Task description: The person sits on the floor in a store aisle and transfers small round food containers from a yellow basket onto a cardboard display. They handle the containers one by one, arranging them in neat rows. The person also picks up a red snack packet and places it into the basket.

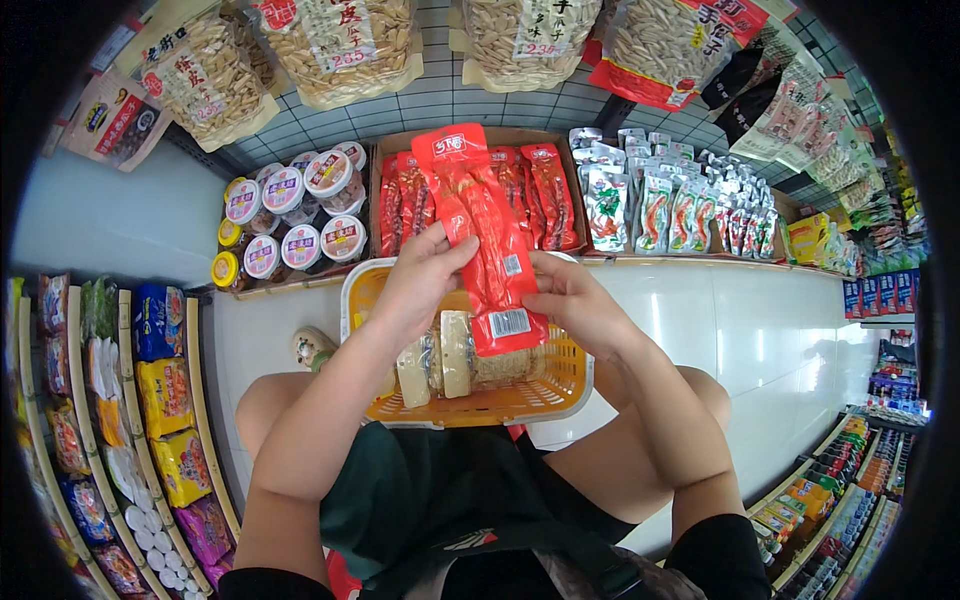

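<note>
A long red vacuum-packed snack packet (482, 235) is held upright in front of me by both hands. My left hand (418, 283) grips its left edge near the middle. My right hand (571, 299) pinches its lower right edge beside the white barcode label. Below the packet, a yellow shopping basket (555, 388) rests on my lap with a couple of pale wrapped packs (455, 357) inside. Behind the packet, a cardboard shelf box (395, 146) holds more red packets (545, 195) of the same kind.
Round lidded tubs (300, 215) stand left of the box and small silver sachets (668, 205) fill the shelf to the right. Large bags of nuts and seeds (335, 45) hang above. Snack racks (150, 400) line the left. The white tiled aisle floor (760, 330) runs right toward more shelves (840, 500).
</note>
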### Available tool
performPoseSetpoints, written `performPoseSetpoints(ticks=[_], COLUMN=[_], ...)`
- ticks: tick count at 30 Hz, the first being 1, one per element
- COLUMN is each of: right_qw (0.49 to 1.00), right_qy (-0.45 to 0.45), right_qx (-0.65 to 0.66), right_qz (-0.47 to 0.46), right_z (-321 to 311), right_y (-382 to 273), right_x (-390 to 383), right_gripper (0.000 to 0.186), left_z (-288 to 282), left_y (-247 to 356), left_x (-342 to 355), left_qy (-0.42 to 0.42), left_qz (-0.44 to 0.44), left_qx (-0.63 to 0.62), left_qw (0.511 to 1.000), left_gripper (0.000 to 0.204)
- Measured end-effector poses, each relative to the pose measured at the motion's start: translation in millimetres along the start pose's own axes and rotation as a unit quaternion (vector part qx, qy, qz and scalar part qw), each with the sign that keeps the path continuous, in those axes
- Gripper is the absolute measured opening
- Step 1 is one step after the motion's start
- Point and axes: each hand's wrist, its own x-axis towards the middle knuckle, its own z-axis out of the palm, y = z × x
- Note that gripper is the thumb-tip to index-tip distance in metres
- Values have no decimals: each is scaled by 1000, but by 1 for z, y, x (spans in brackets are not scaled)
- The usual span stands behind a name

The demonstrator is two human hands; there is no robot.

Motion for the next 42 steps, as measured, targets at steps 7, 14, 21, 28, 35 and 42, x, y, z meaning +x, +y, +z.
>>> performPoseSetpoints(ticks=[7,14,21,28,35,42], right_qw=[993,982,976,978,978,977], right_qy=[85,132,140,131,131,132], right_qx=[-81,-91,-107,-94,-101,-101], right_qz=[-16,-104,-132,-130,-126,-133], right_z=[-1,7,11,13,14,12], right_y=[2,-8,-7,-3,-5,-1], right_x=[1,7,11,12,11,11], right_gripper=[32,22,19,19,19,20], left_z=[8,9,6,4,4,6], left_y=[-11,-23,-18,-20,-20,-20], left_x=[-13,-18,-18,-19,-20,-19], left_qy=[-7,-42,-48,-47,-40,-38], left_qz=[13,24,6,13,6,12], left_qx=[99,125,118,109,119,132], left_qw=[995,991,992,993,992,991], left_gripper=[27,27,31,30,31,30])
